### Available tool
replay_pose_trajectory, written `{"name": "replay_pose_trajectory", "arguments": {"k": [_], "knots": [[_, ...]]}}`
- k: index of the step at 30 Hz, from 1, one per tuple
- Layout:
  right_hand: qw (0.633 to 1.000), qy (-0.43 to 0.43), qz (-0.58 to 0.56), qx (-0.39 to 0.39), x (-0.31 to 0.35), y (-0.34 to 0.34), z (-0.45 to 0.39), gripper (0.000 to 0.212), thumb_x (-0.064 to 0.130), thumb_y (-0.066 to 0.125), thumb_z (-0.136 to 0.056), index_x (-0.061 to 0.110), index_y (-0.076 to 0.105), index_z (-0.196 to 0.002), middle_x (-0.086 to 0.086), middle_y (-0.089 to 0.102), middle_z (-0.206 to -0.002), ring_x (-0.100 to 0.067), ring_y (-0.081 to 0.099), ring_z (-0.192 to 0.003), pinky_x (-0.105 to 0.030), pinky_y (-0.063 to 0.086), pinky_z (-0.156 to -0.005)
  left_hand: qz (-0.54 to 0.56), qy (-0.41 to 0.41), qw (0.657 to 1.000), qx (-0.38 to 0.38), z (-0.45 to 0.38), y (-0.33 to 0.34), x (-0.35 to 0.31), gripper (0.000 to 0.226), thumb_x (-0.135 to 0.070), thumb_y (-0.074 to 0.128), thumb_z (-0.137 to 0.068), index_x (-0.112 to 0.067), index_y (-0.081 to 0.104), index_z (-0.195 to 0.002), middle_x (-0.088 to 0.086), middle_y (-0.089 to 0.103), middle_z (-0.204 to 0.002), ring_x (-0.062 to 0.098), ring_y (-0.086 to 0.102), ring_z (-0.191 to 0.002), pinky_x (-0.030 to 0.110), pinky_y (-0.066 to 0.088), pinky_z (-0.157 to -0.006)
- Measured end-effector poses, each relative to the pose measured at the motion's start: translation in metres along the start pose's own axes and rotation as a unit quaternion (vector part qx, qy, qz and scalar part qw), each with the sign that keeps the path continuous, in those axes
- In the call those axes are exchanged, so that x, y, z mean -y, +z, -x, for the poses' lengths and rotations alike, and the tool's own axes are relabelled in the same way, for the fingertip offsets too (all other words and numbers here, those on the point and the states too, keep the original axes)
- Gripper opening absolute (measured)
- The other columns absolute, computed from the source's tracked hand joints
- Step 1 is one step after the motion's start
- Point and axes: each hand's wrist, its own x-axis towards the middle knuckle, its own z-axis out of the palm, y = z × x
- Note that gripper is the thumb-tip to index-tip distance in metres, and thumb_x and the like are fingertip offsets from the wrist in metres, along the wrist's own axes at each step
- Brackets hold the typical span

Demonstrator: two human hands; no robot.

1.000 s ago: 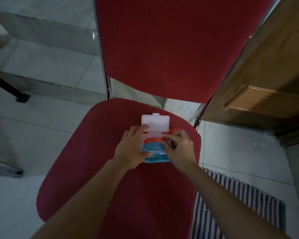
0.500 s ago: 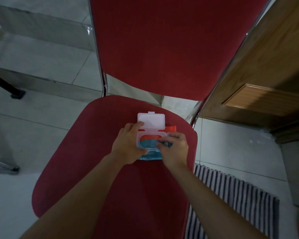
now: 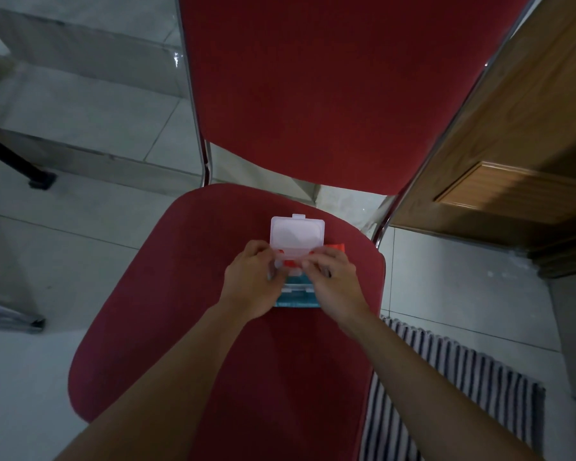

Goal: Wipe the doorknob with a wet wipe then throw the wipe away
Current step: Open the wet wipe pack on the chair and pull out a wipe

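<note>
A red and teal wet-wipe pack [image 3: 296,296] lies on the seat of a red chair [image 3: 187,294]. Its clear plastic lid [image 3: 296,232] stands flipped open toward the backrest. My left hand [image 3: 251,282] holds the pack's left side, fingers on the lid frame. My right hand [image 3: 335,282] rests on the right side, fingertips pinched at the opening. Whether a wipe is between those fingers I cannot make out. No doorknob shows.
The chair's red backrest [image 3: 330,88] rises behind the pack. A wooden door [image 3: 519,154] stands at the right. A striped mat [image 3: 459,387] lies on the tiled floor at the lower right. A black stand foot [image 3: 40,181] sits at the left.
My right fingertips have moved from the pack's right edge in over the opening. The left hand keeps its hold. The view has shifted slightly.
</note>
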Motion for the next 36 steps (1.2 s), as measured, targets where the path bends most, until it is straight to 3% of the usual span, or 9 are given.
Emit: {"name": "replay_pose_trajectory", "arguments": {"k": [7, 11, 15, 22, 25, 29, 32, 34, 36], "knots": [[0.980, -0.112, 0.158, -0.037, -0.011, -0.003, 0.001, 0.023, 0.008, 0.071, -0.074, 0.013, 0.069, -0.097, -0.008, 0.054, -0.116, -0.012, 0.034, -0.103, -0.001, 0.021, -0.081, 0.057, -0.062, 0.996, -0.006, -0.002, -0.001, 0.005, 0.028, -0.031, 0.053, -0.088, -0.019, 0.065, -0.110, -0.008, 0.056, -0.125, 0.008, 0.055, -0.099, 0.019, 0.032, -0.080], [0.963, -0.156, 0.218, -0.034, -0.004, 0.000, -0.001, 0.022, 0.008, 0.068, -0.073, 0.016, 0.072, -0.094, -0.009, 0.051, -0.106, -0.020, 0.038, -0.101, -0.030, 0.037, -0.087, 0.101, -0.087, 0.991, -0.009, -0.003, -0.002, 0.010, 0.023, -0.031, 0.061, -0.082, -0.022, 0.071, -0.100, -0.010, 0.061, -0.120, 0.003, 0.054, -0.094, 0.018, 0.035, -0.083], [0.951, -0.177, 0.252, -0.027, 0.005, 0.006, -0.003, 0.012, 0.017, 0.066, -0.080, 0.012, 0.073, -0.089, -0.010, 0.055, -0.096, -0.021, 0.041, -0.094, -0.035, 0.041, -0.081, 0.091, -0.082, 0.993, 0.001, -0.005, -0.003, 0.011, 0.021, -0.030, 0.064, -0.080, -0.021, 0.072, -0.097, -0.010, 0.061, -0.118, 0.002, 0.052, -0.092, 0.019, 0.038, -0.084], [0.903, -0.192, 0.381, 0.038, 0.015, 0.014, -0.011, 0.020, 0.013, 0.052, -0.086, -0.001, 0.061, -0.098, -0.018, 0.053, -0.108, -0.032, 0.045, -0.103, -0.043, 0.044, -0.084, 0.113, -0.080, 0.990, 0.029, -0.005, -0.007, 0.009, 0.019, -0.025, 0.064, -0.081, -0.020, 0.073, -0.097, -0.010, 0.062, -0.118, 0.010, 0.061, -0.097, 0.034, 0.048, -0.093], [0.936, -0.183, 0.295, 0.048, 0.014, 0.013, -0.014, 0.013, 0.006, 0.051, -0.084, -0.005, 0.058, -0.086, -0.021, 0.052, -0.096, -0.031, 0.049, -0.089, -0.037, 0.041, -0.072, 0.122, -0.081, 0.989, 0.028, -0.005, -0.007, 0.010, 0.020, -0.026, 0.064, -0.080, -0.020, 0.072, -0.098, -0.011, 0.063, -0.117, 0.007, 0.061, -0.095, 0.029, 0.048, -0.091], [0.996, -0.050, 0.072, 0.018, 0.013, 0.001, -0.021, 0.010, 0.001, 0.053, -0.080, 0.005, 0.060, -0.075, -0.010, 0.055, -0.088, -0.018, 0.051, -0.074, -0.018, 0.038, -0.059, 0.122, -0.084, 0.989, 0.012, -0.005, -0.008, 0.008, 0.018, -0.025, 0.065, -0.080, -0.016, 0.072, -0.094, -0.008, 0.063, -0.115, 0.010, 0.060, -0.096, 0.025, 0.047, -0.088], [0.997, 0.049, -0.057, 0.007, 0.007, -0.008, -0.023, 0.013, 0.004, 0.053, -0.083, 0.009, 0.065, -0.080, -0.014, 0.063, -0.098, -0.027, 0.060, -0.088, -0.036, 0.053, -0.076, 0.135, -0.083, 0.987, 0.011, -0.004, -0.008, 0.007, 0.019, -0.024, 0.064, -0.081, -0.014, 0.072, -0.094, -0.006, 0.064, -0.115, 0.012, 0.061, -0.097, 0.031, 0.049, -0.090], [0.996, 0.044, -0.071, 0.005, 0.006, -0.009, -0.021, 0.011, 0.007, 0.056, -0.083, 0.010, 0.066, -0.082, -0.014, 0.065, -0.097, -0.029, 0.061, -0.090, -0.039, 0.053, -0.079, 0.136, -0.082, 0.987, 0.015, -0.003, -0.009, 0.007, 0.019, -0.025, 0.063, -0.081, -0.015, 0.072, -0.094, -0.007, 0.064, -0.113, 0.010, 0.061, -0.094, 0.030, 0.050, -0.088], [0.999, -0.008, -0.025, 0.022, 0.005, -0.008, -0.018, 0.004, 0.015, 0.065, -0.080, 0.012, 0.067, -0.081, -0.005, 0.063, -0.090, -0.017, 0.060, -0.081, -0.023, 0.051, -0.070, 0.138, -0.080, 0.987, 0.016, -0.004, -0.009, 0.006, 0.017, -0.025, 0.063, -0.081, -0.016, 0.072, -0.093, -0.007, 0.065, -0.112, 0.009, 0.062, -0.091, 0.028, 0.050, -0.085]]}}
